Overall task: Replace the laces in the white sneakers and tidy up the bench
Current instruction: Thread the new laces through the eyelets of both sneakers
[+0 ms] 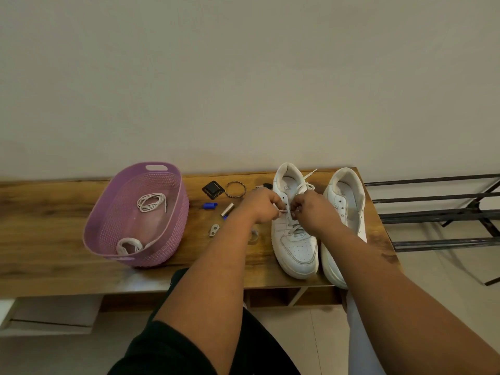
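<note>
Inside the purple basket (pixel 173 212) lie two coiled laces (pixel 151 202); both hands' grips pinch the sneaker's lace (pixel 299 188).

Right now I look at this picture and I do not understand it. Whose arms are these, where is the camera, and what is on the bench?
No machine here: a person wears one camera on the head, looking forward and down, so the two arms are their own. On the wooden bench stand two white sneakers. The left hand pinches a white lace end, and the right hand grips the lace at the eyelets of the left sneaker. The right sneaker has no lace. A purple basket holds a coiled white lace and another white bundle. Between basket and shoes lie small things: a black square item, a metal ring, a blue cap.
</note>
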